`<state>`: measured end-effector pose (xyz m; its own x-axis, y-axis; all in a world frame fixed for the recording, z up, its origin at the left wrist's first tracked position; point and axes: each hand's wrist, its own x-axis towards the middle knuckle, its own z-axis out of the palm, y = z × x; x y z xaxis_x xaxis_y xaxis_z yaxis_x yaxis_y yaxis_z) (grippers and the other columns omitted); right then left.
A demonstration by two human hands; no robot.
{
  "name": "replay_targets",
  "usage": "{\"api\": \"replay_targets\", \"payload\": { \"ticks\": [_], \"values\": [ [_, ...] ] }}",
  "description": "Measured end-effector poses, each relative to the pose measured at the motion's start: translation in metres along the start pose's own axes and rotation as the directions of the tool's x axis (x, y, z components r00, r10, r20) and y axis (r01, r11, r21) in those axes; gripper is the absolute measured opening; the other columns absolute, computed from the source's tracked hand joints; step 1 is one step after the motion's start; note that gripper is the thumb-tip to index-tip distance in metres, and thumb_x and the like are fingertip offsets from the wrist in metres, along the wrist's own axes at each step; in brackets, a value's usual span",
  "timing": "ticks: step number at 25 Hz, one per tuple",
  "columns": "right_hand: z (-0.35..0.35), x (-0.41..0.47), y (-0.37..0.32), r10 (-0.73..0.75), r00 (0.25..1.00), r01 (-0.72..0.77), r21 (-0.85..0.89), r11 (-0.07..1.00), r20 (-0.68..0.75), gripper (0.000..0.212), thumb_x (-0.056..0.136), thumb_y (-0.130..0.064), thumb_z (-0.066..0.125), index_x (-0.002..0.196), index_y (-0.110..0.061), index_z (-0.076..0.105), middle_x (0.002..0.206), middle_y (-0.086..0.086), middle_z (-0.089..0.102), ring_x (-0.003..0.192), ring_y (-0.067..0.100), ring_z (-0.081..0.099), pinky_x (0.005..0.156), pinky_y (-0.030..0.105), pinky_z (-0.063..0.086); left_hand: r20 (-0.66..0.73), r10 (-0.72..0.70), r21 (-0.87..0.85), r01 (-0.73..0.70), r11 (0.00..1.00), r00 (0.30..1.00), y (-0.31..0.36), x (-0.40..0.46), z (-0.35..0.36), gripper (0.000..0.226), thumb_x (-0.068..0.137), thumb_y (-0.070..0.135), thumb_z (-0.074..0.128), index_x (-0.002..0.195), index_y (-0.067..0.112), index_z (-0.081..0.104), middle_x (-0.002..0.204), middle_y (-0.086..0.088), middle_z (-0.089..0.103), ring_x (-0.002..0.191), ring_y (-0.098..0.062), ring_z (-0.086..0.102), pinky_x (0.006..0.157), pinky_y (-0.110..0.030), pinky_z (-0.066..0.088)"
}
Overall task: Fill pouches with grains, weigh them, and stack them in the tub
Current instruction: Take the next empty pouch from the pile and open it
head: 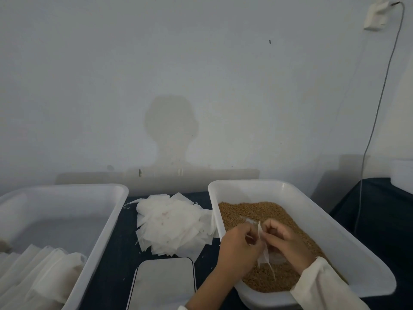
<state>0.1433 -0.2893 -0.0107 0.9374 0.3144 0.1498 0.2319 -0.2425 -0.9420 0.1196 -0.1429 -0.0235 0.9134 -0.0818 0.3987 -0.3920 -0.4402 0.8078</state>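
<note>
Both hands work over the right white tub (335, 240), which holds brown grains (257, 211). My left hand (237, 249) and my right hand (288, 240) pinch a small white pouch (264, 253) between them, with its strings hanging down toward the grains. A heap of empty white pouches (172, 224) lies on the dark table between the tubs. The left white tub (100, 238) holds a row of filled pouches (44, 271) at its near end. A flat scale (163, 285) with a shiny top sits at the front, below the heap.
A pale wall rises right behind the table, with my shadow on it. A cable (375, 121) hangs down from a wall socket at the upper right. A white container (402, 175) stands on a dark surface at far right.
</note>
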Motion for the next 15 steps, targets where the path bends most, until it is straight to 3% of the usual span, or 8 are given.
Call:
{"api": "replay_targets", "payload": {
  "ticks": [3, 6, 11, 13, 15],
  "values": [
    [0.0006, -0.0003, 0.0008, 0.006, 0.998, -0.013, -0.115, 0.993, -0.059, 0.014, 0.089, 0.012, 0.047, 0.091, -0.001, 0.046, 0.066, 0.018, 0.056, 0.056, 0.022, 0.052, 0.053, 0.029, 0.046, -0.029, 0.008, 0.116, -0.005, 0.993, 1.000, 0.0002, -0.0012, 0.0037, 0.019, 0.087, 0.016, 0.058, 0.072, 0.020, 0.046, 0.064, 0.011, 0.046, 0.057, 0.000, 0.040, 0.055, -0.012, 0.034],
    [0.0057, -0.0028, -0.0016, 0.017, 1.000, -0.020, -0.128, 0.992, -0.024, 0.015, 0.092, -0.002, 0.053, 0.103, -0.008, 0.045, 0.067, 0.016, 0.058, 0.056, 0.021, 0.052, 0.051, 0.028, 0.044, 0.006, 0.018, 0.156, -0.018, 0.988, 1.000, 0.0017, -0.0019, 0.0049, 0.023, 0.088, 0.011, 0.057, 0.075, 0.022, 0.041, 0.066, 0.012, 0.044, 0.056, 0.000, 0.039, 0.053, -0.012, 0.033],
    [0.0081, -0.0051, -0.0045, 0.023, 0.999, -0.027, -0.181, 0.983, -0.024, 0.015, 0.094, -0.007, 0.052, 0.105, -0.012, 0.044, 0.078, 0.020, 0.066, 0.060, 0.019, 0.058, 0.053, 0.027, 0.046, 0.016, -0.002, 0.072, 0.000, 0.997, 1.000, 0.0028, -0.0030, 0.0034, 0.025, 0.086, 0.006, 0.057, 0.095, 0.018, 0.037, 0.077, 0.002, 0.056, 0.064, -0.007, 0.053, 0.060, -0.020, 0.045],
    [0.0074, -0.0052, -0.0044, 0.046, 0.998, -0.054, -0.187, 0.981, -0.047, 0.017, 0.094, -0.001, 0.049, 0.104, -0.014, 0.044, 0.083, 0.022, 0.066, 0.062, 0.022, 0.058, 0.052, 0.028, 0.046, 0.001, 0.015, 0.058, -0.015, 0.998, 1.000, 0.0026, -0.0032, 0.0035, 0.027, 0.087, 0.008, 0.058, 0.096, 0.019, 0.035, 0.073, 0.004, 0.055, 0.062, -0.007, 0.052, 0.059, -0.020, 0.045],
    [0.0075, -0.0049, -0.0039, 0.067, 0.994, -0.082, -0.197, 0.977, -0.082, 0.021, 0.093, 0.001, 0.048, 0.102, -0.017, 0.045, 0.075, 0.018, 0.066, 0.057, 0.022, 0.057, 0.050, 0.029, 0.046, -0.024, 0.062, 0.074, -0.060, 0.995, 0.998, 0.0022, -0.0023, 0.0031, 0.021, 0.087, 0.005, 0.056, 0.092, 0.019, 0.041, 0.069, 0.008, 0.049, 0.059, -0.004, 0.045, 0.057, -0.017, 0.041]
  ]
}}
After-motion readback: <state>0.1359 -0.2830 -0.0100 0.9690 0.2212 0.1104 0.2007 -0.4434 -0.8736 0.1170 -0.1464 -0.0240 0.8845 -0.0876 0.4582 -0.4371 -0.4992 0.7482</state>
